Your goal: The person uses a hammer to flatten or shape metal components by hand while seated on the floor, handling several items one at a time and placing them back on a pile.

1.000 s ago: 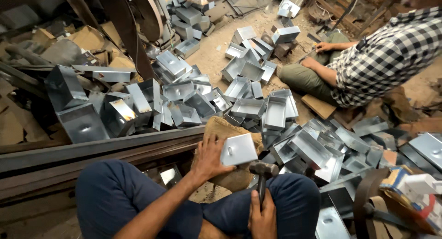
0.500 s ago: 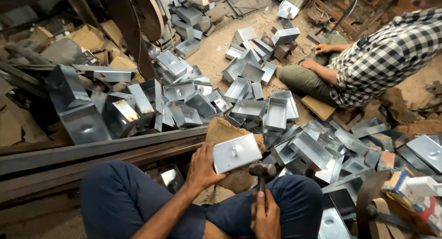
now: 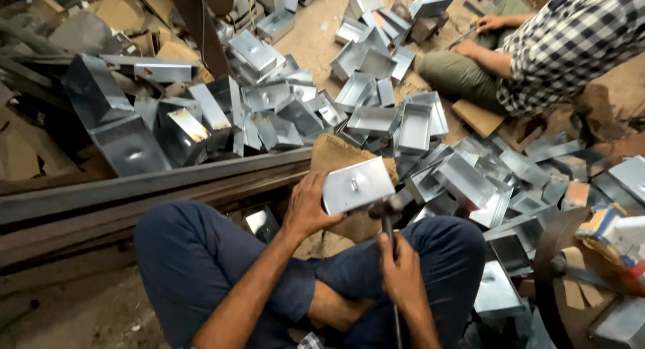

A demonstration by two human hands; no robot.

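Sheet-metal boxes (image 3: 127, 131), grey and dented, lay heaped at the far left behind a long steel rail (image 3: 154, 181) that ran across the floor. Just right of that rail, the person's blue-trousered knees framed the work spot. The left hand (image 3: 308, 208) was closed on the left edge of a small rectangular tin lid (image 3: 356, 185), fingers curled under it and thumb on top, holding it tilted with its flat face up. The lid sat on a brown sacking-covered block (image 3: 339, 154) between the knees, and a small knob showed at the middle of the lid. Just beside its right edge was the head of a hammer (image 3: 385, 208). The right hand (image 3: 402, 265) was wrapped tight round the hammer's handle, below the head and nearer the body. Beyond the block, a wide scatter of shiny tin trays (image 3: 396, 120) covered the dirt floor, some stacked, some tipped on their sides. Further right, a second person in a checked shirt (image 3: 571, 43) sat on the floor, their hands (image 3: 494, 23) low by the trays at the top edge; I could not tell what those hands held. At the far right lay a dark curved wheel (image 3: 547, 268).
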